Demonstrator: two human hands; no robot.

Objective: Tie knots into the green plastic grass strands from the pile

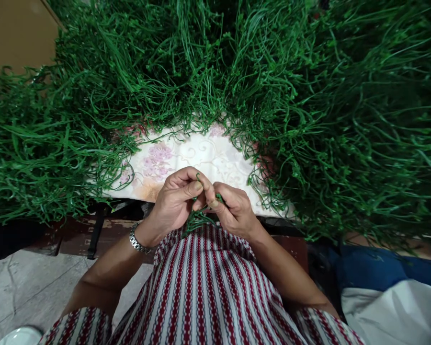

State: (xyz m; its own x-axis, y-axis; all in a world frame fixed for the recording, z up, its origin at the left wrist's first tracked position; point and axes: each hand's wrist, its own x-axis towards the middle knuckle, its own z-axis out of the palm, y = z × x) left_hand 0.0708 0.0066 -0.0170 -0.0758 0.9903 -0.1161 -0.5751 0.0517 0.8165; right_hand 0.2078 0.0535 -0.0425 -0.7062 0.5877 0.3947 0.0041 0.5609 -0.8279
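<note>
My left hand (175,201) and my right hand (235,208) meet at the near edge of a white flowered cloth (204,155). Thin green stems (197,221) are pinched between the fingers of both hands and hang down in front of the striped garment. One curled stem tip shows above my left thumb. A large heap of green stems (208,62) curves around the cloth on the far side, left and right. The fingers hide part of the held stems.
A brown board (17,38) stands at the far left. Dark red wood (77,237) shows below the cloth. Blue fabric (373,268) and a pale grey sheet (398,306) lie at the lower right. A white round object (20,336) is at the bottom left.
</note>
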